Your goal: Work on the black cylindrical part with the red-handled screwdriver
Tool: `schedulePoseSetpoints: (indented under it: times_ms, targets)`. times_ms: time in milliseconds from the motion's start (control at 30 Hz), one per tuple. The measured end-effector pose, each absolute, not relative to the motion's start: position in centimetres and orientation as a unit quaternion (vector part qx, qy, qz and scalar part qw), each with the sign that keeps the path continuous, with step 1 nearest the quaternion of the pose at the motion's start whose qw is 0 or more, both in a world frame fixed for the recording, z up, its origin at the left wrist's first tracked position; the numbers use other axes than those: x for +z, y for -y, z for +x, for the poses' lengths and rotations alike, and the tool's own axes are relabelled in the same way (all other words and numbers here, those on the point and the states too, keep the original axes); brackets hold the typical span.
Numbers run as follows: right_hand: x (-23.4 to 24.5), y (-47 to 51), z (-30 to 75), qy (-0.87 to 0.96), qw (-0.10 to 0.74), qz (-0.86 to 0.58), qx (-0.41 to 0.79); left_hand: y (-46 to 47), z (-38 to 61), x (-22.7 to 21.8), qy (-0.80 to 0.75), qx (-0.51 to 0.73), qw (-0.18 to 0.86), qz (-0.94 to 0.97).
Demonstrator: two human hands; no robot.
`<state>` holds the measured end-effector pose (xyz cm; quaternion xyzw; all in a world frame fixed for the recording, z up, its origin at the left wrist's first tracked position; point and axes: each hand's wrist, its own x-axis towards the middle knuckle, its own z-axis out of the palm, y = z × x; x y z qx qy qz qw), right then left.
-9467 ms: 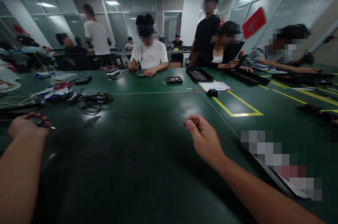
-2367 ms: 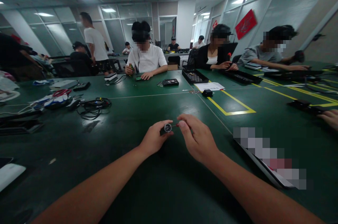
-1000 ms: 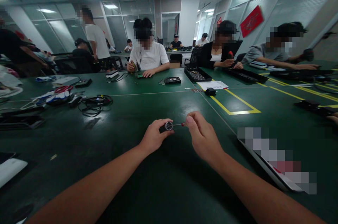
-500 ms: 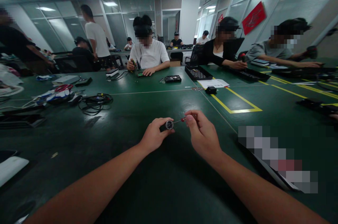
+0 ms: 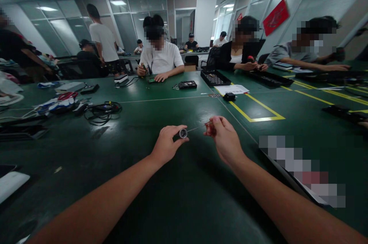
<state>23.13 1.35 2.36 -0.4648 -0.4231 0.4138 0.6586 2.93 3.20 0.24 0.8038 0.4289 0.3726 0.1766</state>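
Note:
My left hand [image 5: 167,142] grips a small dark cylindrical part [image 5: 183,133] between thumb and fingers, its round metal-rimmed end facing me. Held in my right hand [image 5: 225,136] is a screwdriver [image 5: 197,128] with a thin shaft and a reddish handle. The shaft runs left toward the side of the cylindrical part; whether the tip touches it I cannot tell. Both hands are above the green table [image 5: 161,202].
Coiled black cables [image 5: 103,112] lie on the left. A black tray of small parts [image 5: 215,78], a paper sheet [image 5: 232,89] and a small black block [image 5: 229,97] lie ahead. Co-workers sit across the table. A blurred-out flat item [image 5: 299,175] lies at right.
My right hand has shifted slightly right, its fingers changing position around the screwdriver handle, and more of the shaft shows. My left hand keeps its hold on the cylindrical part.

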Motion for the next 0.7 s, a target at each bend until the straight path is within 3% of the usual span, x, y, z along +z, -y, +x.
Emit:
schedulePoseSetpoints:
  times_ms: [433, 700]
  targets:
    - [2.9, 0.2, 22.5, 0.567, 0.602, -0.496, 0.266, -3.1, 2.9, 0.0, -0.434, 0.367, 0.208, 0.796]
    - [3.3, 1.6, 22.4, 0.641, 0.558, -0.428, 0.306, -3.3, 2.9, -0.2, -0.441, 0.373, 0.224, 0.785]
